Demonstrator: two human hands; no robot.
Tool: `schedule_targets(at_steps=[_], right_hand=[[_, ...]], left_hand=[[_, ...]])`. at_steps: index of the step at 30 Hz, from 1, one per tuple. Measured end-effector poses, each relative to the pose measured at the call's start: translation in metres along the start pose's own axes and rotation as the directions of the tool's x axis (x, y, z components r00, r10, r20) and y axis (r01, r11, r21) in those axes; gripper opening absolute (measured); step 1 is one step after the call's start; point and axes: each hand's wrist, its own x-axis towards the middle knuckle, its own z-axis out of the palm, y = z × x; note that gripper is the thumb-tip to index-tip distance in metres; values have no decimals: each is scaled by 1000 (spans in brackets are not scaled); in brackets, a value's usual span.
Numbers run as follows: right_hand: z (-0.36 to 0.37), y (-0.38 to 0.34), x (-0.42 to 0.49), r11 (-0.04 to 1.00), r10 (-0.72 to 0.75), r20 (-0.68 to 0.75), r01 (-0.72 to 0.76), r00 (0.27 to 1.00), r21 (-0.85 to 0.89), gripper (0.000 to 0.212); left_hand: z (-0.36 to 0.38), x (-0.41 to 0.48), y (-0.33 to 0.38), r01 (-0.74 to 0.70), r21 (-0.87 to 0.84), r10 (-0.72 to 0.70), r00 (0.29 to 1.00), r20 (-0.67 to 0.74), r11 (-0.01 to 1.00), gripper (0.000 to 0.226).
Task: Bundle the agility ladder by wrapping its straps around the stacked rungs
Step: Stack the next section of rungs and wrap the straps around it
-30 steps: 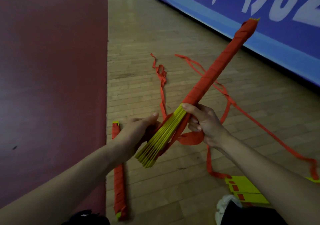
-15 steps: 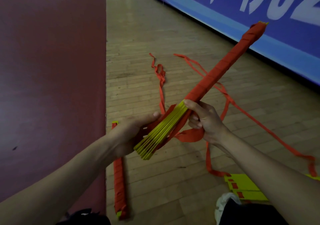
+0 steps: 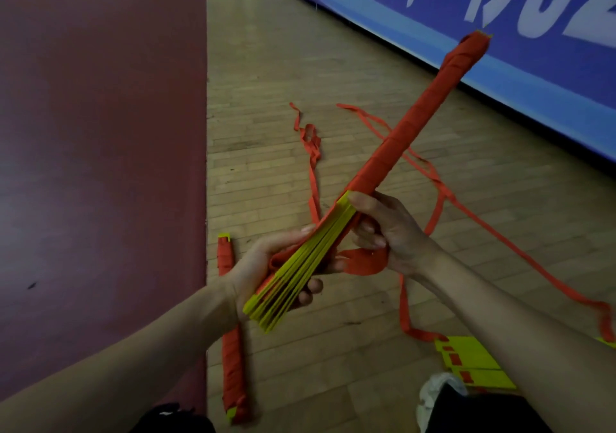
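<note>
I hold a stack of yellow rungs (image 3: 293, 276) slanting up to the right. Its far part is covered in wound red strap (image 3: 413, 122); the near end is bare and fans out. My left hand (image 3: 256, 272) grips the bare near end from below, fingers curled round it. My right hand (image 3: 390, 232) sits where the wrapping stops, thumb on top of the stack and fingers curled round a loop of red strap (image 3: 365, 262) passing under it. From there the loose strap (image 3: 520, 249) trails over the floor to the right.
A wrapped ladder bundle (image 3: 231, 349) lies on the wooden floor below my left arm. More yellow rungs (image 3: 473, 359) with red strap lie at lower right. Another loose strap end (image 3: 311, 152) lies ahead. A blue banner (image 3: 500, 32) lines the right side; dark red flooring (image 3: 100, 165) lies left.
The bundle has tilted a little, its far tip swinging right and down. My left hand has turned so its fingers show under the fanned end. The strap loop stays in my right hand.
</note>
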Motion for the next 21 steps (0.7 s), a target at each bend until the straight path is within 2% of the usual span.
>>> schedule_targets(at_steps=[3,6,7,11,15,21], right_hand=[[-4,2,-1,999,49,20,-48,999,-18,21],[-10,3,-3,995,86,69,-82,994,-61,45],[-13,3,-3,991,93,64,-87,994,-100,46],[-22,1,-3,972,141,55,-128,988,-199,19],[-30,5,-5,947,187,41,-168,982,-273,23],[-21,8,-4,907,27,-113,-72,993,-415,3]], left_hand=[[-2,1,1,-32,-42,35,998,61,999,48],[-5,2,-1,-56,34,53,996,66,998,54],[-4,2,-2,-65,71,62,997,53,995,57],[-3,-1,2,-111,180,112,994,4,978,59],[-6,-6,12,-156,267,167,986,-19,951,55],[-5,-8,17,-235,378,252,968,6,895,30]])
